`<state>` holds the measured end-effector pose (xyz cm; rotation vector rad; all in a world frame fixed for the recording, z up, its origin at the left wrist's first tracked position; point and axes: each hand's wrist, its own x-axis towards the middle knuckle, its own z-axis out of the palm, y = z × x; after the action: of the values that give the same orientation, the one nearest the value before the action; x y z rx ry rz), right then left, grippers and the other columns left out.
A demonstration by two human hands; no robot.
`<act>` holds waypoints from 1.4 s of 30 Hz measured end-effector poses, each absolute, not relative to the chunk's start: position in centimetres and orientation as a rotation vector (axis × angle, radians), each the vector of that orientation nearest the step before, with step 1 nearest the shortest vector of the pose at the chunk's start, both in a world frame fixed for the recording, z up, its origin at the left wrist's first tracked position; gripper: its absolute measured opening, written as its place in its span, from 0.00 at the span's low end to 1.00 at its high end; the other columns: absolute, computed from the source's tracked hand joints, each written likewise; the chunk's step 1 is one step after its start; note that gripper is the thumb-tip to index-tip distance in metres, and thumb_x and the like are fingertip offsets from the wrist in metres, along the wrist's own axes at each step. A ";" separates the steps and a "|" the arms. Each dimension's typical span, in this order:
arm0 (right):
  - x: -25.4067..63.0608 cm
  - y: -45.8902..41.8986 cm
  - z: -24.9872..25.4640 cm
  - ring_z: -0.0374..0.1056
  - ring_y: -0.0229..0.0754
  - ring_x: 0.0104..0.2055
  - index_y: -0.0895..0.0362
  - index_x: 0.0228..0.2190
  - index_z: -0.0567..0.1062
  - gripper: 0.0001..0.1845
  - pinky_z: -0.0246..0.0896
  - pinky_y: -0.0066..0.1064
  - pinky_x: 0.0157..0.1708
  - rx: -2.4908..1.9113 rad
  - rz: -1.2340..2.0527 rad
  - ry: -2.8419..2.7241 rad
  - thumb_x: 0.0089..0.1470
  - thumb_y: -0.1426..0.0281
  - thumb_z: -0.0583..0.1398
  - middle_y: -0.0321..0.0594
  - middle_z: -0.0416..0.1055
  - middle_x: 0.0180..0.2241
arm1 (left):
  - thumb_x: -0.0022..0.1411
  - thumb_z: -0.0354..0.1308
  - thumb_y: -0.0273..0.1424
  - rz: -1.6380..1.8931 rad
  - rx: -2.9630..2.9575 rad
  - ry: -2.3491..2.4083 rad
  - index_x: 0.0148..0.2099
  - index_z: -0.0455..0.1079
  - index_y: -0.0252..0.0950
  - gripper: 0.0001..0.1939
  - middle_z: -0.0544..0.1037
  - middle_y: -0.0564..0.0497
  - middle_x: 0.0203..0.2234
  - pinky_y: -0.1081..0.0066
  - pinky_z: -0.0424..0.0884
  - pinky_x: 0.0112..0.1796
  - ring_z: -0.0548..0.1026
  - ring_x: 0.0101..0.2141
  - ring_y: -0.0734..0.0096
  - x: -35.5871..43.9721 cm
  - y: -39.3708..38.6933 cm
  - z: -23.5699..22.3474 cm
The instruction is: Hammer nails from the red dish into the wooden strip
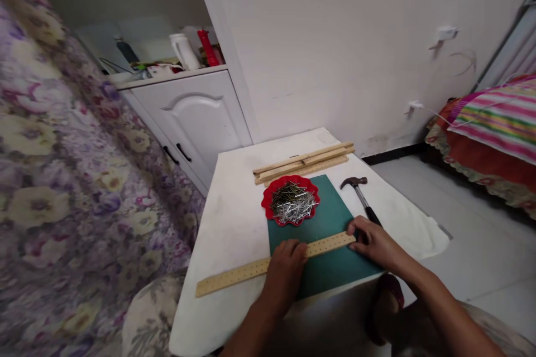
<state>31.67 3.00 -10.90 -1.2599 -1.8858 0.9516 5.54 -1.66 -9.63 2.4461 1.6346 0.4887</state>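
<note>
A long wooden strip [234, 277] with rows of small dark holes or marks lies slantwise across a green mat [330, 201]. Its left end reaches past the mat onto the white tabletop. My left hand [285, 270] is closed over the strip near its middle, fingers curled on top. At the right end of the strip, my right hand [372, 242] pinches the tip between thumb and fingers. Just beyond the strip, a red scalloped dish [267, 201] holds many nails [293, 201], some dark and some silver.
A claw hammer [360, 196] lies right of the mat, its handle end near my right hand. Several wooden strips [305, 163] are stacked at the table's far side. A floral curtain [84, 178] hangs at left, beside a white cabinet [192, 122]. A bed [494, 128] stands at right.
</note>
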 end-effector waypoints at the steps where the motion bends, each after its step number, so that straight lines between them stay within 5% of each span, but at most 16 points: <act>1: 31.8 3.0 -10.8 0.62 0.38 0.25 0.54 0.30 0.68 0.10 0.60 0.29 0.26 -1.262 0.955 -1.879 0.42 0.75 0.61 0.34 0.66 0.30 | 0.58 0.52 0.25 0.513 2.433 1.629 0.47 0.66 0.39 0.14 0.71 0.47 0.44 0.61 0.67 0.44 0.68 0.43 0.62 5.4 -1.7 -9.6; 6: 33.7 3.5 -10.3 0.67 0.41 0.28 0.54 0.36 0.70 0.11 0.62 0.31 0.29 -1.507 0.722 -1.735 0.49 0.64 0.57 0.38 0.72 0.32 | 0.60 0.49 0.27 0.682 2.411 1.557 0.46 0.66 0.38 0.11 0.71 0.46 0.42 0.64 0.67 0.43 0.69 0.42 0.64 4.5 -1.2 -8.6; 11: 35.2 4.5 -11.3 0.67 0.45 0.30 0.55 0.34 0.71 0.11 0.60 0.34 0.31 -1.731 0.543 -1.652 0.48 0.64 0.55 0.41 0.72 0.32 | 0.63 0.45 0.28 0.830 2.407 1.630 0.43 0.67 0.38 0.10 0.72 0.48 0.37 0.67 0.67 0.39 0.69 0.39 0.66 4.2 1.9 -6.7; 22: 35.1 5.9 -12.1 0.68 0.45 0.36 0.55 0.38 0.70 0.13 0.57 0.31 0.30 -2.014 0.411 -1.614 0.50 0.65 0.55 0.43 0.69 0.37 | 0.63 0.47 0.27 0.336 2.662 1.794 0.36 0.69 0.37 0.09 0.68 0.48 0.34 0.71 0.59 0.32 0.65 0.36 0.67 7.0 7.4 -6.3; 31: 34.4 7.2 -12.1 0.68 0.51 0.37 0.56 0.37 0.72 0.15 0.54 0.33 0.28 -2.088 0.451 -1.534 0.47 0.62 0.58 0.47 0.69 0.40 | 0.64 0.46 0.27 0.530 2.681 1.715 0.35 0.68 0.37 0.10 0.69 0.49 0.32 0.71 0.60 0.33 0.66 0.34 0.68 7.0 6.6 -5.7; 36: 34.6 8.1 -12.1 0.68 0.51 0.36 0.57 0.30 0.73 0.10 0.56 0.34 0.31 -1.983 0.562 -1.385 0.41 0.69 0.59 0.45 0.71 0.33 | 0.64 0.45 0.28 0.781 2.569 1.541 0.37 0.68 0.37 0.10 0.70 0.49 0.31 0.70 0.62 0.35 0.68 0.34 0.68 7.3 5.3 -5.5; 42: 34.5 7.0 -10.6 0.63 0.39 0.21 0.57 0.30 0.71 0.09 0.59 0.29 0.20 -1.579 0.896 -1.154 0.45 0.66 0.56 0.35 0.66 0.20 | 0.63 0.44 0.29 0.925 2.313 1.385 0.36 0.66 0.37 0.09 0.71 0.49 0.32 0.70 0.64 0.35 0.69 0.34 0.68 8.7 3.7 -5.7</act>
<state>34.54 6.96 -10.56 -1.5787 -1.1545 0.8963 8.65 3.75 -5.74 2.3132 1.3853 0.9249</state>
